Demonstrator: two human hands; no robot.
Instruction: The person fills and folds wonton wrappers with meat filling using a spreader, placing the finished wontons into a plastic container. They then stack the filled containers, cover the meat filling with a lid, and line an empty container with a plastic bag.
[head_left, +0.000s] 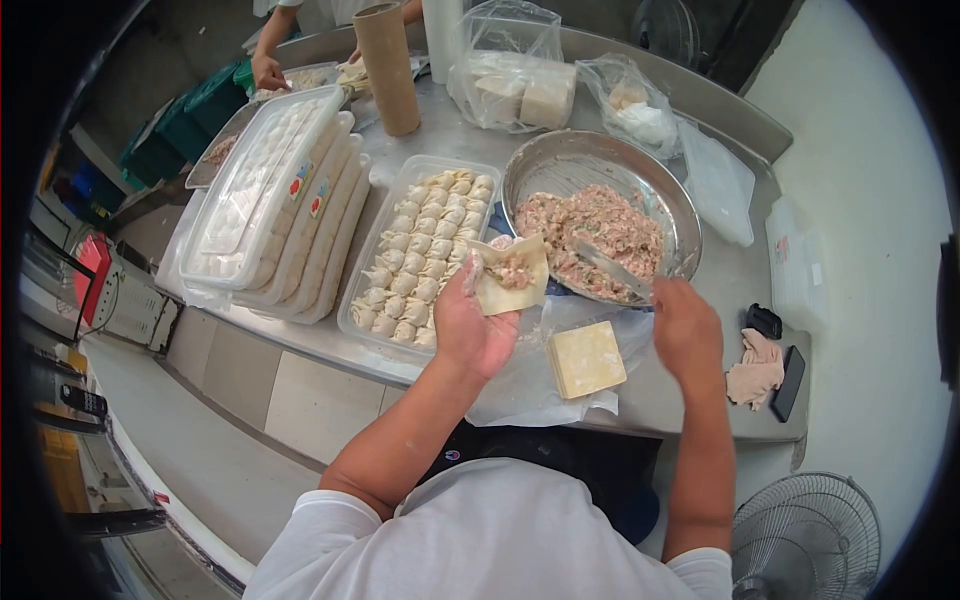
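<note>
Wrapper (515, 285) lies on left hand (470, 325), held above the near edge of the counter (440, 130), between tray (430, 160) and bowl (600, 140). Fingers loosely curled beneath it, thumb at its left edge; a cradle, not a clamp. Dab of mince (512, 270) already sits near the wrapper's middle.

Right hand (685, 335) closed round the handle of a flat blade (610, 268); blade tip rests in the bowl's mince (590, 225).

Stack of spare wrappers (586, 358) on plastic at the near edge, just below both hands. Tray is mostly full of folded pieces in rows. Lidded trays (265, 190) stacked toward the left edge. Another person's hand (268, 72) at the far left corner.

Judgement: filling step, wrapper loaded but unfolded. A fold calls for the right hand to free its fingers from the blade, and for the mince to stay clear of the wrapper's edges so they seal.
</note>
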